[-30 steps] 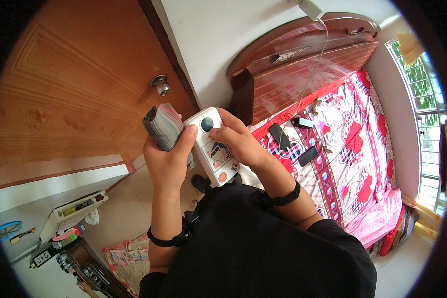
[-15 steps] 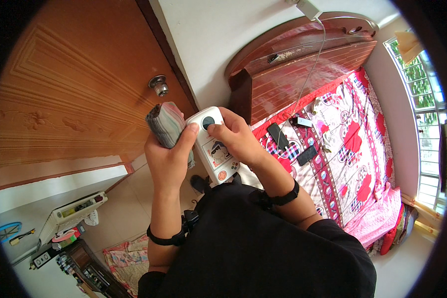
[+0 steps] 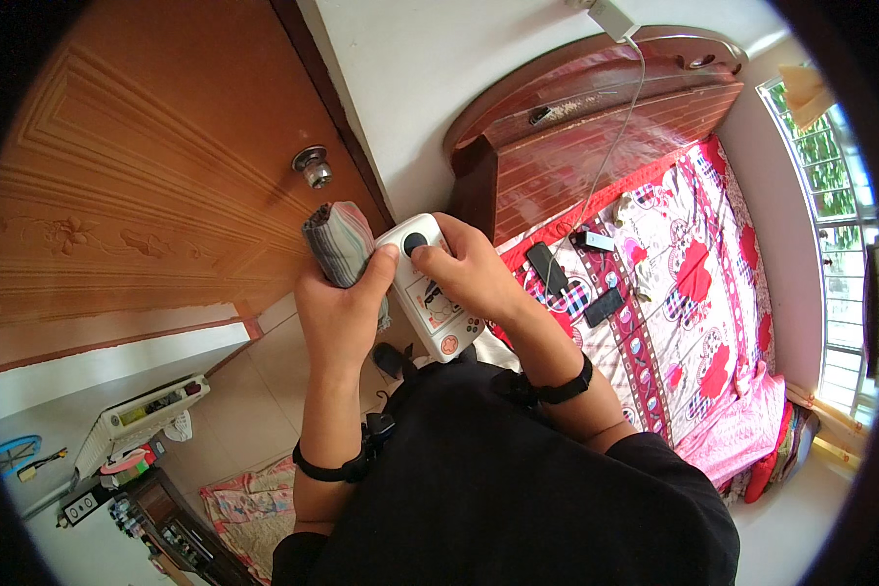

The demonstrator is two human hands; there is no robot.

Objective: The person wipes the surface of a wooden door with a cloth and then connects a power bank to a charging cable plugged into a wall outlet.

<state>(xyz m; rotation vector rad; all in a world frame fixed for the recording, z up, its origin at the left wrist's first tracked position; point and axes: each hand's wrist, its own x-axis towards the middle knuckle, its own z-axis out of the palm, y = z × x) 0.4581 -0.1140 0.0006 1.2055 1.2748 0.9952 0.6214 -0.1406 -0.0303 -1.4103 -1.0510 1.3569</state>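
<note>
My left hand (image 3: 340,308) is closed round a rolled striped cloth (image 3: 340,244) in grey, pink and pale green, and the thumb tip rests against the edge of a white handheld device. My right hand (image 3: 474,269) grips that white handheld device (image 3: 422,288), with its thumb by the dark round spot near the top. A cartoon figure, an orange round mark and several small dark dots show on the device's front. Cloth and device are side by side in front of my chest. The fingers behind both things are hidden.
A brown wooden door (image 3: 166,186) with a metal knob (image 3: 312,167) stands ahead on the left. To the right is a bed (image 3: 654,381) with a red headboard (image 3: 596,127); two dark phones (image 3: 547,268) and a white cable lie on it. A barred window (image 3: 840,244) is at far right.
Both hands, with the cloth and the white device, have shifted slightly to the right. My grips look the same.
</note>
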